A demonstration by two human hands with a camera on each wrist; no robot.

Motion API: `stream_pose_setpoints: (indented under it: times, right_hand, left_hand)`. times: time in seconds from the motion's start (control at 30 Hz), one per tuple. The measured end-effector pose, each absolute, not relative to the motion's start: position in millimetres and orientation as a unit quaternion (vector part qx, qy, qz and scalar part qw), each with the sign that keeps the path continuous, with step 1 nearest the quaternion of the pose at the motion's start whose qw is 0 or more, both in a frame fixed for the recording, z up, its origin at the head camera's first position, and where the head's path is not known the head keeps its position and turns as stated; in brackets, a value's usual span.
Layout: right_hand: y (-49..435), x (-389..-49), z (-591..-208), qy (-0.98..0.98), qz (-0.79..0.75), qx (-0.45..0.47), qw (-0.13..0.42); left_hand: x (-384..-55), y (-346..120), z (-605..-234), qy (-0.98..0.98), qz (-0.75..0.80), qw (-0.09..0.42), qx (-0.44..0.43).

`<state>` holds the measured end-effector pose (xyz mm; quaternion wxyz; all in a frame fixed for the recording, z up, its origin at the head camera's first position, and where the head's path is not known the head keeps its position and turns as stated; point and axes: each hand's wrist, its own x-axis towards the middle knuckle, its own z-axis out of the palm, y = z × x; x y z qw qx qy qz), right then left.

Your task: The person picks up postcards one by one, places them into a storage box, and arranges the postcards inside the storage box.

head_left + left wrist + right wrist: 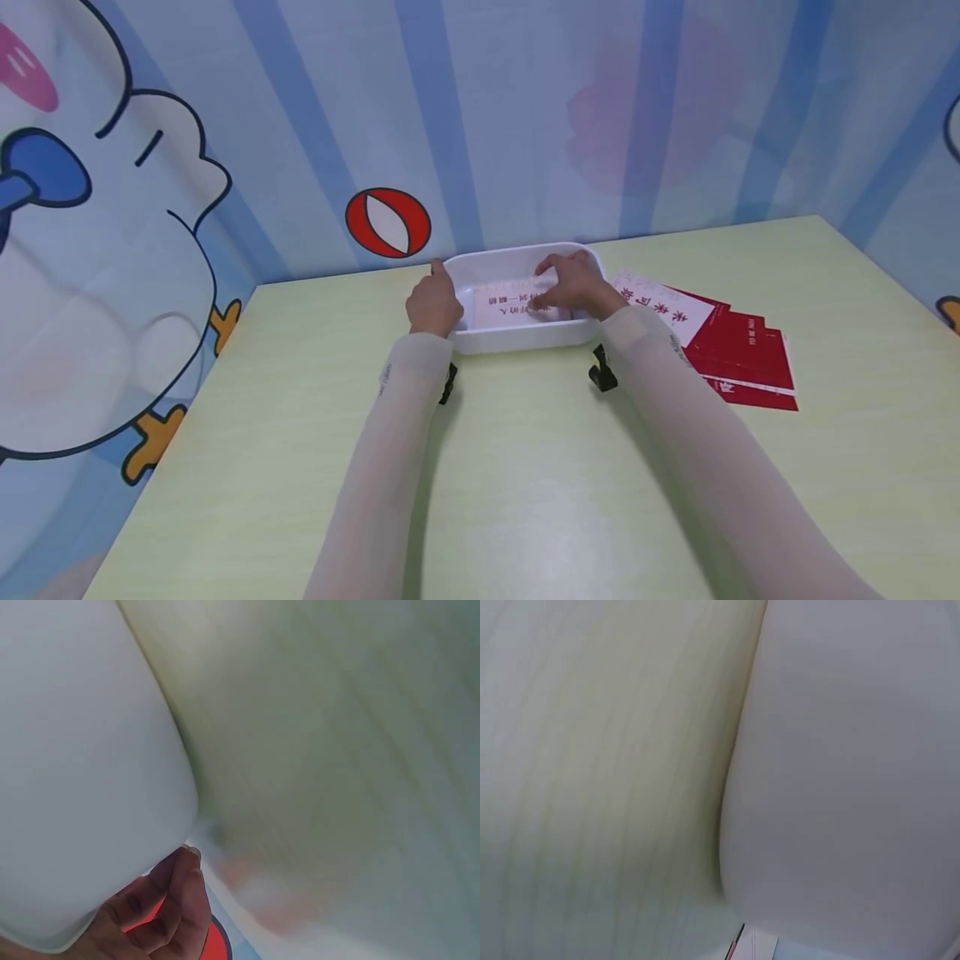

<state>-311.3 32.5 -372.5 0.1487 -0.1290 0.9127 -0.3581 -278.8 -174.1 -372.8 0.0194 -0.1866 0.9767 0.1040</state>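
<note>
A white rectangular tray (517, 340) stands against the back wall, with a pale card (495, 307) printed in red characters lying inside it. My left hand (435, 302) holds the tray's left end; the left wrist view shows the fingers (176, 900) bent at its corner. Over the tray's right half, my right hand (576, 285) reaches in with thumb and forefinger spread apart above the card, the thumb at its printed face. In the right wrist view the tray wall (840, 780) fills the right side and hides that hand.
Right of the tray, several red cards (738, 346) lie fanned out and overlapping, with a white card (663, 304) printed in red among them. The pale green table (517, 483) meets a blue cartoon-printed backdrop (510, 125) along its back and side edges.
</note>
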Motion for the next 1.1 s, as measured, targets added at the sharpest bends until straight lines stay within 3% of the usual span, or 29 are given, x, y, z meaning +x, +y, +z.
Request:
stream_pose_setpoints:
  times: [0.3,0.47,1.1]
  right_hand:
    - [33.4,-315.7,-377.8,0.908,-0.384,-0.160,0.052]
    - [35.4,-314.1,-376.6,0.891,-0.436,-0.125,0.019]
    - [43.0,-311.9,-364.2,0.838,-0.542,-0.037,-0.048]
  left_hand:
    - [-276.7,-173.2,-370.9,0.977,0.100,0.023,-0.188]
    - [-273.0,-171.7,-368.3,0.977,0.114,0.015,-0.181]
    - [-277.7,-172.2,-371.8,0.976,0.141,0.013,-0.166]
